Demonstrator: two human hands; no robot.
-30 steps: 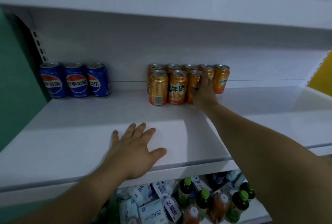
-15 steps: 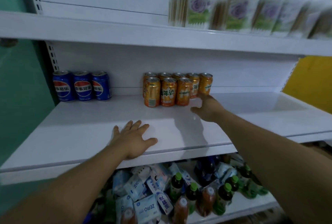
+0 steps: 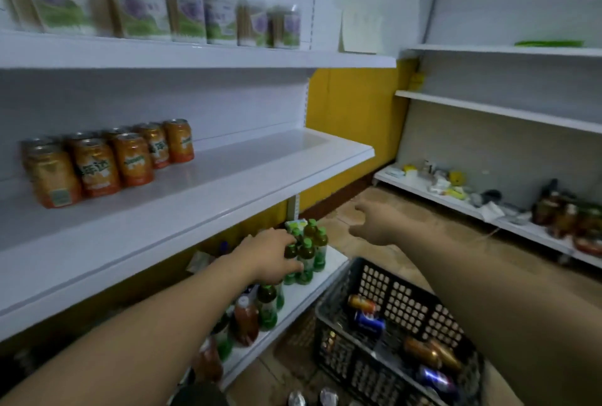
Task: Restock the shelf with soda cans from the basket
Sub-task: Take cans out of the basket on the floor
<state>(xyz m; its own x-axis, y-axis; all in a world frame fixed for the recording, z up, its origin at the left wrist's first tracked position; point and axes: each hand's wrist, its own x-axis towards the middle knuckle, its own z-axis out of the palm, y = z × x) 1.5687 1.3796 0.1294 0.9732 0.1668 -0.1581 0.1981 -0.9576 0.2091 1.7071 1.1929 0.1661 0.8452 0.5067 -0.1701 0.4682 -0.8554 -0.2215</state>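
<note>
Several orange soda cans [image 3: 107,161] stand in two rows at the left of the white middle shelf [image 3: 228,184]. A dark plastic basket [image 3: 391,291] sits on the floor at the lower right, with orange cans [image 3: 430,353] and blue cans [image 3: 369,322] lying loose inside. My left hand [image 3: 270,255] hovers empty below the shelf edge, in front of the green bottles. My right hand [image 3: 378,223] reaches out over the floor beyond the basket, fingers relaxed and holding nothing.
Green-capped bottles [image 3: 308,250] and other drinks crowd the bottom shelf. Blurred packets [image 3: 146,11] line the top shelf. A second shelving unit [image 3: 488,109] stands on the right, its low shelf strewn with small items. Brown floor lies between.
Both hands have left the middle shelf and dropped down. The view has swung right and down, so the basket is now in sight and the blue shelf cans are out of frame.
</note>
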